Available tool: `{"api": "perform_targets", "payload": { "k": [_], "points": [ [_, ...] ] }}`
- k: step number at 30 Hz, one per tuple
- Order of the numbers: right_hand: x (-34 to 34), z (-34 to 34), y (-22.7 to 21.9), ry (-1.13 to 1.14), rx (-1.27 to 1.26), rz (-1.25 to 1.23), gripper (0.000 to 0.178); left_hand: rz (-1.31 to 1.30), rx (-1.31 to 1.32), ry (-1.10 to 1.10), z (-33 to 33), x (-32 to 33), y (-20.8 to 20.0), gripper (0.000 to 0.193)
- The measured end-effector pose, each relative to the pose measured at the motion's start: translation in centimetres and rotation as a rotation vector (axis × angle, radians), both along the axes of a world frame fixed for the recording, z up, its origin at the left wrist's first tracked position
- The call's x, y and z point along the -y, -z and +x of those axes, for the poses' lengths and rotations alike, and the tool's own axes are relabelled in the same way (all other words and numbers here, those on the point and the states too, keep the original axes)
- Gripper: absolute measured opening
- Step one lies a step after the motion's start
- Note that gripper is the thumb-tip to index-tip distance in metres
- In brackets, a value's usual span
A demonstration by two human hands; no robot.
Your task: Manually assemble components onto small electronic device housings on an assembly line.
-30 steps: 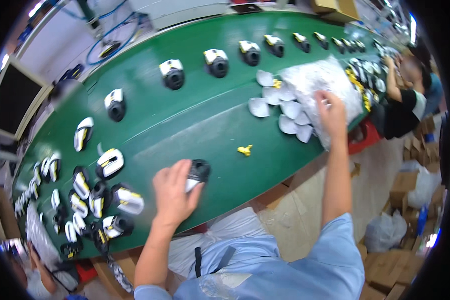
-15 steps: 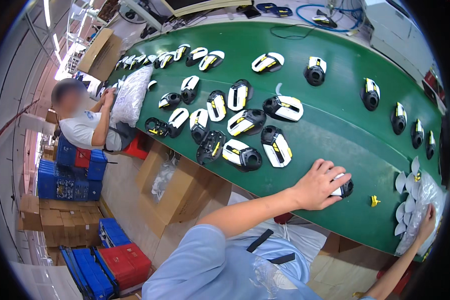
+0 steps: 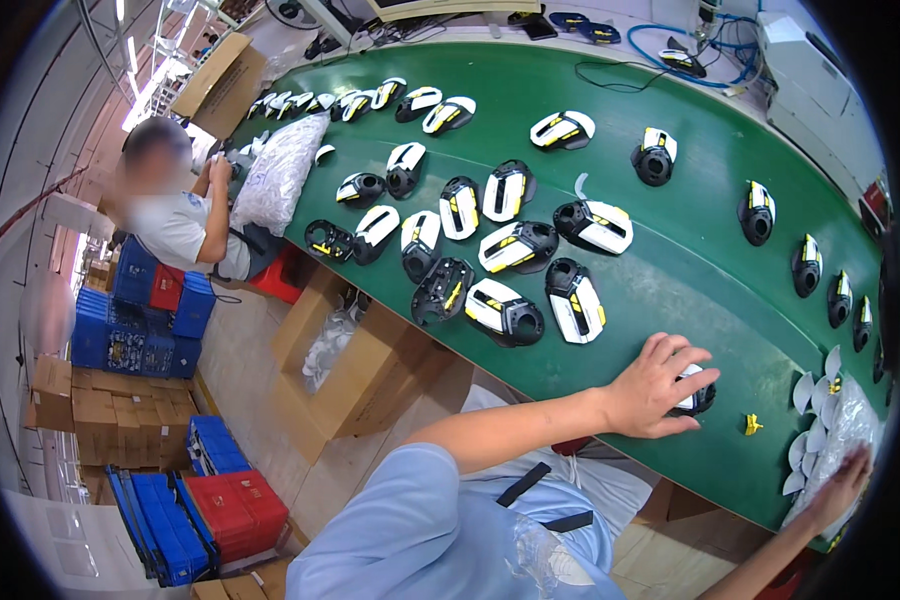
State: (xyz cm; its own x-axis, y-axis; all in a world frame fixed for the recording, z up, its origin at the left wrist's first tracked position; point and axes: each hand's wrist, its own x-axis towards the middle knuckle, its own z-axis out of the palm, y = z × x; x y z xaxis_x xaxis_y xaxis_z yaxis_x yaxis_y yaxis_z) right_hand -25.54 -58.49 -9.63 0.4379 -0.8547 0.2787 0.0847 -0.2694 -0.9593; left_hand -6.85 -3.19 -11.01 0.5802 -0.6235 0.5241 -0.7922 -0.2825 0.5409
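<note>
My left hand (image 3: 652,392) rests on the near part of the green bench with thumb and fingers around a mouse-shaped casing (image 3: 703,398) in black and white; most of it is covered by the hand. A small yellow plastic part (image 3: 752,425) lies just right of it. At the right edge, my right hand (image 3: 842,488) is over a clear plastic bag (image 3: 850,425), its fingers smeared by motion. Thin pale curved pieces (image 3: 802,392) lie along the bag's left side. Left of my left hand stand several black, white and yellow casings, the closest being a casing (image 3: 576,302).
More casings (image 3: 655,157) line the far side of the green bench (image 3: 690,265). A stuffed plastic bag (image 3: 282,175) lies at the left, beside a seated co-worker (image 3: 175,215). An open cardboard box (image 3: 370,390) stands below the bench edge, with red and blue crates (image 3: 235,515) farther left.
The whole view has shifted, moving the bench things slightly rightward. My right hand has moved nearer along the plastic bag. My left hand stays at the casing, its fingers reaching a little farther over it.
</note>
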Motion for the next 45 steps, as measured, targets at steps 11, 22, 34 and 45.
{"api": "perform_targets", "payload": {
  "k": [11,22,34,45],
  "points": [
    [-41.1,10.5,-0.9,-0.656,0.181,0.784,0.013,-0.231,-0.374,0.132,-0.6,-1.6,-4.8,0.015],
    [-41.9,9.0,-1.5,-0.494,0.015,-0.346,0.031,-0.796,-1.708,0.180,-4.3,-0.5,-5.9,0.051],
    [-36.3,7.0,-6.8,-1.092,-0.175,-0.515,0.020,0.033,-0.631,0.588,0.8,-4.3,-7.7,0.009],
    [-37.4,9.2,-1.8,-0.576,-0.301,-0.246,0.021,0.031,-0.196,0.117,2.9,-1.5,-1.7,0.075]
  ]
}}
